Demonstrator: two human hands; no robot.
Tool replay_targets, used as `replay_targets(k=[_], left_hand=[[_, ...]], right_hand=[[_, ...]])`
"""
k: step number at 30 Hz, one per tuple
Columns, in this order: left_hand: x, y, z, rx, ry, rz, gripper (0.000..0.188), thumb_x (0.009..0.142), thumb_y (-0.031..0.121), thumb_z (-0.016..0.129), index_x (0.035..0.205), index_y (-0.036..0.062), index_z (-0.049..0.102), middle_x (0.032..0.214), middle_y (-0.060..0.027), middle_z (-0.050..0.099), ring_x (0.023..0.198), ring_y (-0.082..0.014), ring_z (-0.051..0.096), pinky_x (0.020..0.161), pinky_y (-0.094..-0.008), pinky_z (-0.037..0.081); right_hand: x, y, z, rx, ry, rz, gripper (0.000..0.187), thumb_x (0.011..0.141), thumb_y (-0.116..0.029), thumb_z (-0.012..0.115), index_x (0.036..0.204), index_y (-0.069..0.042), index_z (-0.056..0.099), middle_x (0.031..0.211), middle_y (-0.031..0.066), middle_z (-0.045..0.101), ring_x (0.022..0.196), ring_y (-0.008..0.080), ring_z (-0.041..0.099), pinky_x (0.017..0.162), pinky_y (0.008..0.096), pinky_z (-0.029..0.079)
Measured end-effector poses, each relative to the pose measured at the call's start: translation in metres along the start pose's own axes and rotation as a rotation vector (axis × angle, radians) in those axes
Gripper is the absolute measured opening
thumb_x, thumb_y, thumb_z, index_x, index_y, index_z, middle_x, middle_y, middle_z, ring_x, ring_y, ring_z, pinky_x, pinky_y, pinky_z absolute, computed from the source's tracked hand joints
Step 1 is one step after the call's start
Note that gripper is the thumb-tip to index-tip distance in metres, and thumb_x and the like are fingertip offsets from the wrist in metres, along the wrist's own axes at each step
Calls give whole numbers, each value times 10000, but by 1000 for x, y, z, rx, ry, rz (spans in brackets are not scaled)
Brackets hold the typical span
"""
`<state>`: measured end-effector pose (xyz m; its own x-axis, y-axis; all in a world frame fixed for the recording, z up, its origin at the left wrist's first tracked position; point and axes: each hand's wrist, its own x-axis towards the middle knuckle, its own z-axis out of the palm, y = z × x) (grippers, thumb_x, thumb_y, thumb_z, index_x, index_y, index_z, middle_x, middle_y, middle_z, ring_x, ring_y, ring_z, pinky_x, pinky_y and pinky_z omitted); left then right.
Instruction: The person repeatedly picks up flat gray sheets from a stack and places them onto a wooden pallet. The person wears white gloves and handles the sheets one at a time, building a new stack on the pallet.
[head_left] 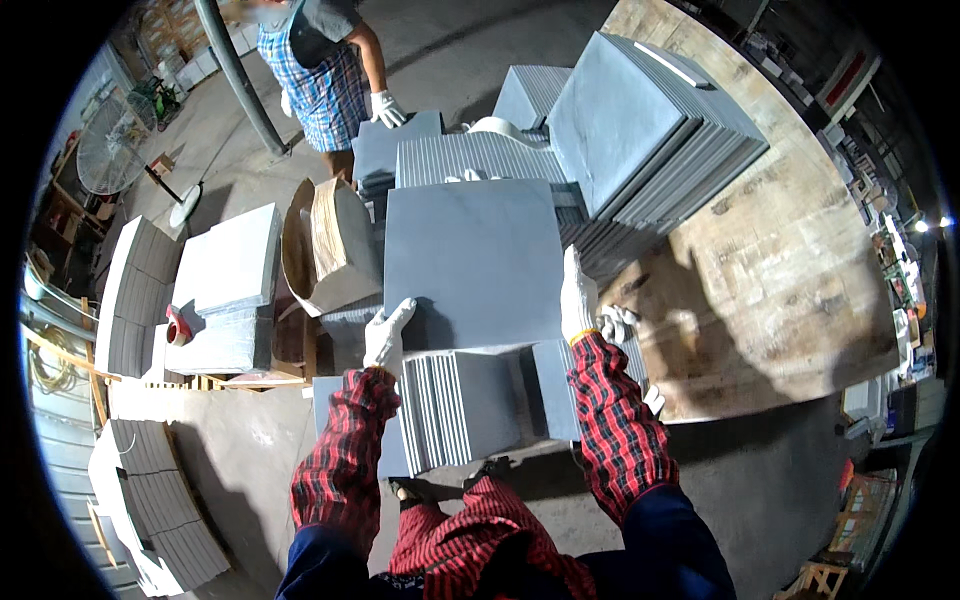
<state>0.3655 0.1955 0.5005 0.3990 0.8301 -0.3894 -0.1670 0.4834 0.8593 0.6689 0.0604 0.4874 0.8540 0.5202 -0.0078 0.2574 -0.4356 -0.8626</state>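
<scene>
The left hand [387, 338], pinching at eight o'clock, and the right hand [578, 300], pressed alongside at four o'clock, hold a gray tile [475, 255] between them, with a tile stack [620, 130] at its two o'clock and a co-worker [318, 85] at eleven.

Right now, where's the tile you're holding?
In the head view, the grey tile is central, between the left hand and right hand, right of brown cardboard.

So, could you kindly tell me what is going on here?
A person holds a large grey tile in both white-gloved hands: left grip at its lower left corner, right grip on its right edge. Beyond it, a co-worker rests a glove on a grey stack.
</scene>
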Motion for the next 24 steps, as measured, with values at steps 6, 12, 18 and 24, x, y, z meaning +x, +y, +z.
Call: replay_targets(k=[6, 12, 18, 24], left_hand=[[75, 21, 47, 93, 28, 29, 399, 868, 231, 761, 1137, -47, 664, 1066, -77, 696, 927, -159, 645, 846, -293, 507], [108, 27, 72, 185, 89, -26, 385, 917, 318, 698, 1129, -3, 702, 1017, -68, 710, 881, -175, 674, 818, -312, 540], [104, 18, 41, -40, 109, 17, 478, 952, 472, 613, 1201, 66, 653, 1050, -50, 693, 926, -192, 663, 826, -335, 538], [17, -47, -44, -417, 228, -127, 463, 957, 586, 547, 963, 126, 601, 850, -16, 606, 800, -178, 583, 769, -336, 514]], right_hand=[[84, -3, 17, -43, -14, 129, 865, 976, -693, 243, 929, 23, 726, 823, 246, 687, 760, 438, 654, 729, 512, 490], [114, -26, 5, 5, -240, 155, 908, 946, -734, 300, 1069, 79, 685, 1014, 273, 693, 985, 403, 662, 869, 450, 484], [55, 20, -25, 532, -444, 202, 699, 1033, -552, 366, 1386, 34, 509, 1407, 169, 554, 1287, 224, 527, 1075, 325, 394], [-138, 201, -45, 633, -161, 679, 585, 997, -603, 442, 1105, -63, 638, 878, 15, 615, 799, 138, 609, 703, 302, 523]])
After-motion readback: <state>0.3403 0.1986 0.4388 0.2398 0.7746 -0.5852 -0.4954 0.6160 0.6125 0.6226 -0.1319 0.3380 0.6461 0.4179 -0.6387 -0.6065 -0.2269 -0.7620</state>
